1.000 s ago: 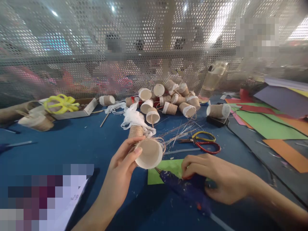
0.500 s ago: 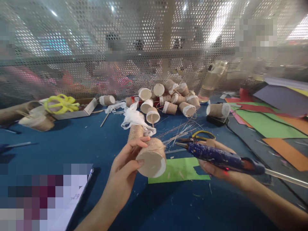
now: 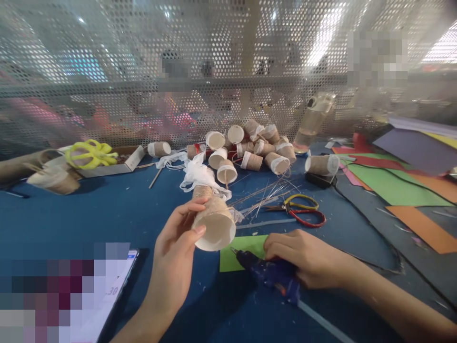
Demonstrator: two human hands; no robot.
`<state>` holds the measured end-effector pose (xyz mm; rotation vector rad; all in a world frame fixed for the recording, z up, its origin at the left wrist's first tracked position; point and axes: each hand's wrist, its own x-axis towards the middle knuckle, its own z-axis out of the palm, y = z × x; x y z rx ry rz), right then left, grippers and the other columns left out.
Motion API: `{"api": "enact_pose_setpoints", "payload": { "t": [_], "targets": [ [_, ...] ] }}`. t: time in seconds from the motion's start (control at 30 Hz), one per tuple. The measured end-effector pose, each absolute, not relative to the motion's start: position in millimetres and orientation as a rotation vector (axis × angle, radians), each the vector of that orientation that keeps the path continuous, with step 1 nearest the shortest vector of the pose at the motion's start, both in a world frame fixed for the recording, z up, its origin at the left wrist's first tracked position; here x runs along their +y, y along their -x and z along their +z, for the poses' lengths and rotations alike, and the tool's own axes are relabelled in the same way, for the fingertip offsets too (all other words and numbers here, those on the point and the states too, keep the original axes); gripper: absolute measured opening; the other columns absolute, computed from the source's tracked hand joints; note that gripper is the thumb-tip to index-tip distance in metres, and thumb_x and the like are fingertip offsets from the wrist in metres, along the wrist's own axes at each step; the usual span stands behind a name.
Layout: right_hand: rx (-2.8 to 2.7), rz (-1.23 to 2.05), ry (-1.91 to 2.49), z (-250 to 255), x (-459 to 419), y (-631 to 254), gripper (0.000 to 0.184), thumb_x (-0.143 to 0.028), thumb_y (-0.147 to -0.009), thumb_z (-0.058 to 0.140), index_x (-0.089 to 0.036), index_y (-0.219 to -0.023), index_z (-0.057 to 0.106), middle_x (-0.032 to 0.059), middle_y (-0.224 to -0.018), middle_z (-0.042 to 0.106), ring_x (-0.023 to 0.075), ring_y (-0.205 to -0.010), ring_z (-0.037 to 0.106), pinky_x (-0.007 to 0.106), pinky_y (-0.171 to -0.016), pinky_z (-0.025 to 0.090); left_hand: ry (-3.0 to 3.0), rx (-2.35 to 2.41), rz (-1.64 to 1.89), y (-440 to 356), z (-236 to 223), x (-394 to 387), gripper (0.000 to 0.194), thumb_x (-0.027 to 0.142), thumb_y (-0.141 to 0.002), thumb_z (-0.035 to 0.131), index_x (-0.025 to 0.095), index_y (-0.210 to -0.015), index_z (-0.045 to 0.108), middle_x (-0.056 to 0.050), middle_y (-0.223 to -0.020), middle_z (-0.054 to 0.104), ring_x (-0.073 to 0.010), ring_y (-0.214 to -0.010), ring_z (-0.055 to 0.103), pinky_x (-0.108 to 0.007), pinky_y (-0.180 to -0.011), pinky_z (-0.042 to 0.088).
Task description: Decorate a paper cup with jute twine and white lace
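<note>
Brown-wrapped white paper cup (image 3: 216,227), clamped in left hand (image 3: 175,250) above blue tabletop (image 3: 96,207), long axis running away from open near mouth, just left of dark-blue plastic glue gun (image 3: 268,275) gripped in right hand (image 3: 303,258).

On the worktop (image 3: 150,219), cups (image 3: 252,161) lie heaped behind-left of the scissors (image 3: 287,205), with the bottle (image 3: 309,126) behind, wires (image 3: 257,203) just left, sheets (image 3: 389,183) right, and the phone (image 3: 110,295) far front-left; the glue gun (image 3: 264,273) is front-left, nearer.

There is one glue gun (image 3: 274,275), one pair of scissors (image 3: 287,206), one phone (image 3: 114,290) and over a dozen cups (image 3: 216,230).
</note>
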<state>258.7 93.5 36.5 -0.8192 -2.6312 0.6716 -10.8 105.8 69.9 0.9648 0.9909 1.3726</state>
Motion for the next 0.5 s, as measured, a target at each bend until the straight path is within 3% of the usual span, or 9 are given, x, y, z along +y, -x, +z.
{"api": "enact_pose_setpoints", "payload": {
  "t": [0.07,0.13,0.2,0.27,0.37,0.5],
  "targets": [
    [-2.666,0.714,0.835,39.2,92.2,-256.9,0.035,-0.006,-0.082,0.056,-0.016,-0.115,0.060,0.0116,-0.114,0.066,0.0218,-0.104,0.063,0.037,-0.088,0.053,-1.001,0.985,1.364,10.9,69.8,104.5,0.012,0.020,-0.083,0.071,0.028,-0.091,0.074,0.002,-0.126,0.067,-0.0241,-0.133,0.051,-0.023,-0.093,0.047],
    [-2.677,0.769,0.864,45.3,93.5,-261.9,0.041,-0.010,-0.083,0.062,-0.018,-0.124,0.060,0.0112,-0.125,0.064,0.0227,-0.116,0.060,0.039,-0.102,0.050,-1.022,0.978,1.337,10.7,68.6,103.6,0.012,0.021,-0.084,0.071,0.029,-0.092,0.074,0.002,-0.126,0.067,-0.0239,-0.134,0.050,-0.025,-0.096,0.046],
    [-2.663,0.766,0.961,51.0,97.8,-273.7,0.032,-0.019,-0.090,0.062,-0.021,-0.122,0.062,0.0093,-0.126,0.064,0.0211,-0.116,0.062,0.036,-0.102,0.051,-1.024,0.967,1.306,10.1,67.0,103.6,0.011,0.023,-0.084,0.071,0.030,-0.091,0.075,0.003,-0.126,0.068,-0.0234,-0.134,0.050,-0.025,-0.096,0.046],
    [-2.577,0.559,1.133,52.5,104.3,-289.6,0.031,-0.016,-0.095,0.052,-0.021,-0.124,0.061,0.0099,-0.127,0.065,0.0226,-0.119,0.061,0.040,-0.103,0.050,-1.018,0.968,1.287,9.2,66.0,104.0,0.010,0.024,-0.085,0.071,0.031,-0.091,0.075,0.003,-0.125,0.069,-0.0233,-0.134,0.050,-0.026,-0.096,0.045],
    [-2.473,0.190,1.593,45.9,113.9,-311.5,0.041,-0.007,-0.087,0.049,-0.019,-0.124,0.060,0.0126,-0.125,0.067,0.0303,-0.116,0.063,0.050,-0.099,0.050,-1.026,0.978,1.274,7.9,65.9,103.7,0.010,0.024,-0.085,0.071,0.031,-0.091,0.075,0.003,-0.124,0.069,-0.0239,-0.135,0.049,-0.027,-0.098,0.044],
    [-2.402,0.063,1.890,34.9,120.9,-322.6,0.045,-0.005,-0.079,0.052,-0.017,-0.121,0.061,0.0137,-0.120,0.070,0.0324,-0.110,0.067,0.045,-0.089,0.052,-1.034,0.984,1.266,7.6,67.6,101.6,0.010,0.024,-0.084,0.071,0.031,-0.091,0.075,0.001,-0.124,0.069,-0.0263,-0.135,0.049,-0.032,-0.104,0.042]
  ]
}}
